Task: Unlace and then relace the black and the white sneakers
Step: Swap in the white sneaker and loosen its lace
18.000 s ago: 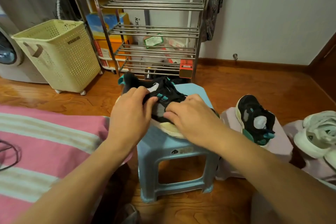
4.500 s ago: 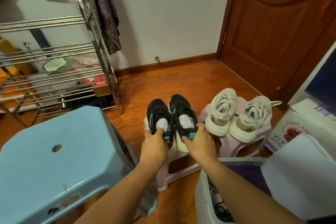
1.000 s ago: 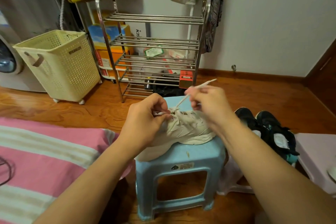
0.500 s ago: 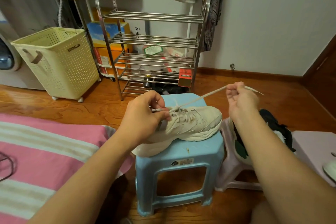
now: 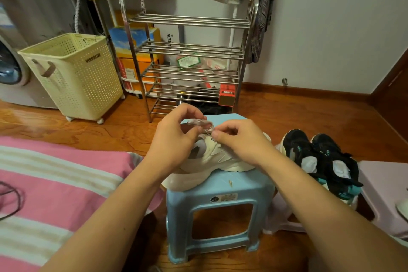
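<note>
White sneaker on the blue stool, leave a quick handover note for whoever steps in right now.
Left hand and right hand both pinch the lace over the white sneaker on the blue stool.
Black sneakers stand paired on the pale stool to the right, set aside.
Left: unlace and relace this white sneaker; its mate is barely in view at the right edge.

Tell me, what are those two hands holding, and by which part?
Both hold the white sneaker's lace, near the top eyelets. The left hand pinches its blurred loop; the right hand pinches it just above the white sneaker.

blurred lace (image 5: pixel 199 123), hands hiding sneaker (image 5: pixel 217 157) eyelets
</note>
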`<state>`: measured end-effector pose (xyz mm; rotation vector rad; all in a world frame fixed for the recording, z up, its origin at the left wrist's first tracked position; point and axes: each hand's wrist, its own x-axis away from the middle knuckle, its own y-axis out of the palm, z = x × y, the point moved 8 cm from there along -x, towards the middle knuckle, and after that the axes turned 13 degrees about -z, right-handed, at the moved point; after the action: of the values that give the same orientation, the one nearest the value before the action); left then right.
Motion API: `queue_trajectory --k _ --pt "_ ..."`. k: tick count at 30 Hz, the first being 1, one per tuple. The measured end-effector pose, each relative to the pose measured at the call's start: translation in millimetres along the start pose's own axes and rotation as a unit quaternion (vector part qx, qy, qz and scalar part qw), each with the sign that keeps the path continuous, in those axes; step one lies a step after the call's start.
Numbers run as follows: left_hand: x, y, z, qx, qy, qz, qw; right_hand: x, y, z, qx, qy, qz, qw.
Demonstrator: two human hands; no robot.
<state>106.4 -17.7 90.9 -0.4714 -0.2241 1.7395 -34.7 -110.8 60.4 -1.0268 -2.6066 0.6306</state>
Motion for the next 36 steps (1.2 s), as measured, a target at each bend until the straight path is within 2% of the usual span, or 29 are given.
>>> queue_trajectory --k 3,6,8,9,12,14,17,20,24,26,27,31,36 --pt "-1 -1 2 -0.009 0.009 -0.006 1.000 -5 5 3 -0.018 0.016 -0.002 1.000" --pt "-4 5 -7 -0.183 -0.044 -0.007 0.982 -4 5 4 -0.113 0.029 -0.062 0.991" --pt "-5 13 -13 -0.289 -0.073 -0.026 0.954 -2 3 3 -0.112 0.033 -0.102 0.988" --pt "-6 14 -15 -0.298 -0.070 -0.026 0.952 -2 2 3 -0.104 0.032 -0.112 0.988" --pt "-7 7 -15 -0.230 -0.022 0.009 0.973 -6 -1 5 -0.112 0.032 -0.089 0.989" --pt "-3 6 -14 -0.234 0.018 0.035 0.972 -12 -2 4 -0.108 0.026 -0.058 0.992" --pt "8 11 -5 -0.266 0.068 0.069 0.959 -21 8 -8 -0.071 -0.026 -0.095 0.993" --pt "7 5 -11 -0.252 0.030 0.088 0.963 -22 14 -15 0.034 -0.039 -0.164 0.985" --pt "-4 6 -17 -0.272 -0.022 0.027 0.962 -22 9 -23 0.168 -0.056 -0.127 0.976" --pt "-8 10 -20 -0.276 -0.036 -0.015 0.960 -21 8 -28 0.197 -0.066 -0.109 0.972" --pt "-10 10 -21 -0.267 -0.045 -0.023 0.962 -21 6 -26 0.177 -0.065 -0.100 0.977" --pt "-10 2 -26 -0.170 -0.068 0.008 0.983 -18 3 -10 -0.027 -0.024 -0.073 0.997" --pt "-5 -9 -21 0.004 -0.093 0.058 0.994 -20 7 3 -0.126 0.009 -0.058 0.990"
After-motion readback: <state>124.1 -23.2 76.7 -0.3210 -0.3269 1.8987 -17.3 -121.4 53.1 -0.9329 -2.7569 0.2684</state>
